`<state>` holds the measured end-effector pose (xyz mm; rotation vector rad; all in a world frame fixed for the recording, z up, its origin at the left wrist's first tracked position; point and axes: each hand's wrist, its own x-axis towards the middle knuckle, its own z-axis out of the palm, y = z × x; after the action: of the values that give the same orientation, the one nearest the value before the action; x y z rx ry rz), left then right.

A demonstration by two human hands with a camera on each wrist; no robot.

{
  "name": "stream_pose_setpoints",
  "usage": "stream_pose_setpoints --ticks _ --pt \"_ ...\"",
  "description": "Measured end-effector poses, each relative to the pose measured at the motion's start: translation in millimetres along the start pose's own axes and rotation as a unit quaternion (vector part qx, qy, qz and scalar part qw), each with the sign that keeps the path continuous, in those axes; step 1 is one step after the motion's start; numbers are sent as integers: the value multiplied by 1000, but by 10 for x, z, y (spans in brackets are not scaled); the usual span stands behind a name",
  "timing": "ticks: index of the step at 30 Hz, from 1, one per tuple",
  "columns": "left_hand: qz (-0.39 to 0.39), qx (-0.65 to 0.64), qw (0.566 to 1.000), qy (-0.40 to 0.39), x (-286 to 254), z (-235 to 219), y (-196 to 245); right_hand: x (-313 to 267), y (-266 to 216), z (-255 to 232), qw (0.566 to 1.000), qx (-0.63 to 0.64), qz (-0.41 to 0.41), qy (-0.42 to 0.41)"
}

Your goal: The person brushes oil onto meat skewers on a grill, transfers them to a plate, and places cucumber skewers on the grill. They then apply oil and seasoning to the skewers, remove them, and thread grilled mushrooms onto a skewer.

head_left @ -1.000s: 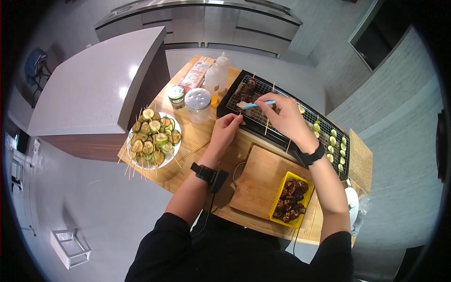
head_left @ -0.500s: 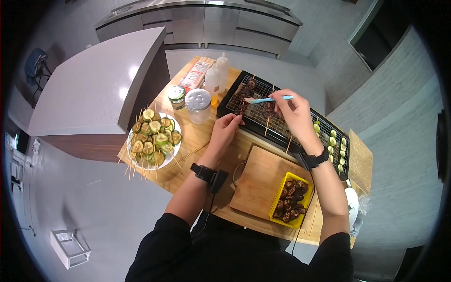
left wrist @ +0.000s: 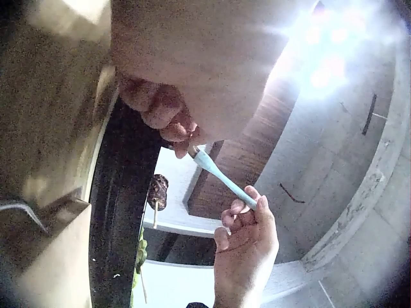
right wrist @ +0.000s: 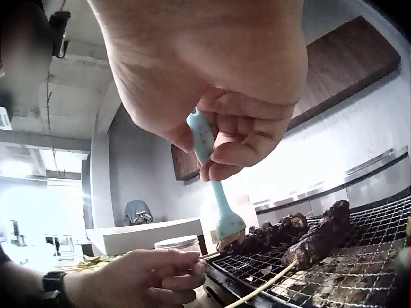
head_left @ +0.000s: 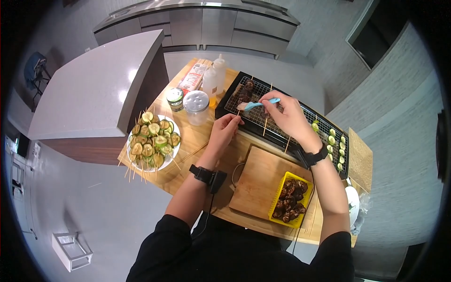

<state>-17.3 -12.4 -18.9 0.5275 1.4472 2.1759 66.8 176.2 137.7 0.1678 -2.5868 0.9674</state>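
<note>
My right hand [head_left: 287, 118] holds a light blue basting brush [right wrist: 228, 221] by its handle, fingers curled round it. Its bristles meet the dark, browned pieces of a skewer [right wrist: 260, 237] lying on the wire mesh of a black grill [head_left: 249, 128]. At the grill's near left edge, my left hand [head_left: 224, 131] pinches the bare stick end of that skewer. Just right of it lies a second dark skewer [right wrist: 314, 242], its stick poking over the near edge. In the left wrist view the bristles are mostly hidden behind my left hand.
Green zucchini skewers [head_left: 331, 141] lie at the grill's right end; more zucchini skewers [head_left: 152, 141] pile on a white plate at left. A shaker jar [head_left: 196, 107], a small jar [head_left: 175, 97] and squeeze bottles [head_left: 211, 80] stand beyond. A yellow basket [head_left: 283, 223] of dark brown pieces sits on a cutting board [head_left: 253, 183].
The brush moved up the skewer, away from my left hand, then back down toward the stick end. My left hand keeps its pinch in nearly the same place.
</note>
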Motion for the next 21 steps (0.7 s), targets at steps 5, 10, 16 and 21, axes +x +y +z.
stream_pose_setpoints --ticks 5,10,16,21 --pt "-2 -9 1000 -6 4 -17 3 -16 -108 -22 1000 5 3 3" --pt "10 -40 999 -14 0 -13 36 -29 -113 -29 1000 16 -1 4" --pt "10 -32 999 -23 -21 13 63 -54 -175 -51 1000 16 -2 1" --pt "5 -41 998 -41 -25 22 52 -80 -267 -88 1000 0 0 -2"
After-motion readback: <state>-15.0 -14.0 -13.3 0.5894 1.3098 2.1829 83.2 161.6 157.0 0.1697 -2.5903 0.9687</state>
